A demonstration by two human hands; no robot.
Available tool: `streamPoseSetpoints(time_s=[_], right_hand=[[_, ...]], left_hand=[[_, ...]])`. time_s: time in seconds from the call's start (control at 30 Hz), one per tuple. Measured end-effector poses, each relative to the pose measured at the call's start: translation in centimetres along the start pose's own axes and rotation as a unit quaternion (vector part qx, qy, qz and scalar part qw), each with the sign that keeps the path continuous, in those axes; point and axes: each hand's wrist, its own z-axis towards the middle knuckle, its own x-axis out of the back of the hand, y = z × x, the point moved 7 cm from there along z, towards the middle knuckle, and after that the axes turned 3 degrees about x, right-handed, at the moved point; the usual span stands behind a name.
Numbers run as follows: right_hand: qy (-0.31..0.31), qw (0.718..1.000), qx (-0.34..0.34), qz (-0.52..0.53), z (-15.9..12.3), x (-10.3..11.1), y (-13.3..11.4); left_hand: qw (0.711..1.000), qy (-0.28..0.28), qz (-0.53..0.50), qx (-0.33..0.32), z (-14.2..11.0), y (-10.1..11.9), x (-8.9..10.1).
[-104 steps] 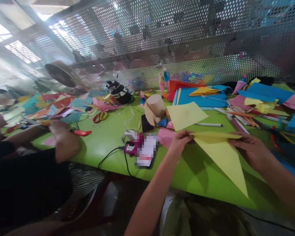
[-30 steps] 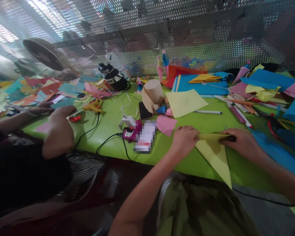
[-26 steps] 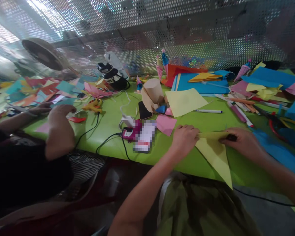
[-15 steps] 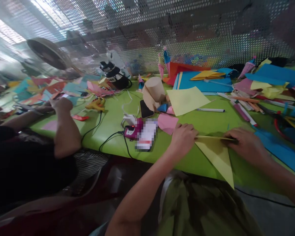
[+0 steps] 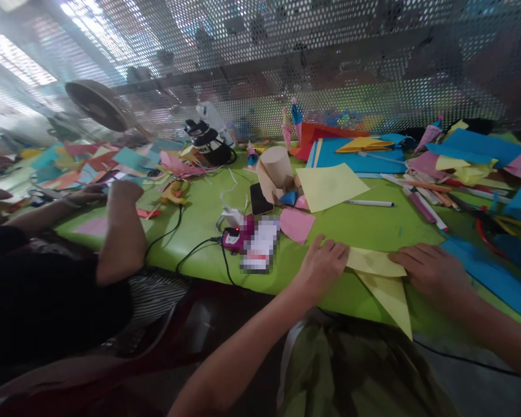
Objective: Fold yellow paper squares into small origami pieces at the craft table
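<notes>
- Watching through the head view, I find the yellow paper (image 5: 375,263) low over the near part of the table (image 5: 351,229), its folded band stretched between two hands.
- Left hand (image 5: 323,263): I read its grip as narrow, fingers closed over the band's left end.
- Right hand (image 5: 432,269): fingers close on the other end; I cannot see the thumb.
- Uneven pull from the two ends could skew the band, I judge, leaving a crooked crease.
- Below it, the pointed tail reaches the table's near edge; leaning in might bend its tip.
- Pink paper (image 5: 297,225) lies just beside the left hand, so a wide sweep could shove it toward the phone (image 5: 259,246).
- Blue paper (image 5: 490,272) lies near the right hand and might get dragged.
</notes>
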Motion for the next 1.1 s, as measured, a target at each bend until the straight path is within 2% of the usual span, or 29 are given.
streamPoseSetpoints(time_s=[0.2, 0.37, 0.53, 0.77, 0.93, 1.0, 1.1], right_hand=[[0.0, 1.0, 0.008, -0.012, -1.2, 0.4, -0.8], [0.003, 1.0, 0.01, -0.016, -1.3, 0.7, -1.1], [0.003, 1.0, -0.005, -0.017, -1.3, 0.4, -1.2], [-0.009, 0.999, -0.044, 0.024, -1.4, 0.3, -0.6], [-0.001, 0.992, -0.098, 0.074, 0.2, 1.7, 0.0], [-0.005, 0.99, -0.103, 0.096, 1.5, 1.9, -0.8], [-0.033, 0.985, -0.069, 0.152, 3.4, 1.3, -3.3]], left_hand=[[0.998, -0.011, -0.058, -0.004, -1.5, 0.6, 0.7], [0.997, -0.005, -0.082, 0.01, -1.4, 1.3, 1.3], [0.997, 0.022, -0.074, 0.014, -0.8, 2.7, 0.4], [0.994, 0.041, -0.08, 0.065, -0.6, 3.9, -0.5], [0.992, 0.029, -0.087, 0.081, -0.7, 4.0, -0.5], [0.992, 0.022, -0.091, 0.086, -0.7, 3.9, -0.4], [0.992, 0.01, -0.095, 0.088, -0.7, 3.8, -0.4]])
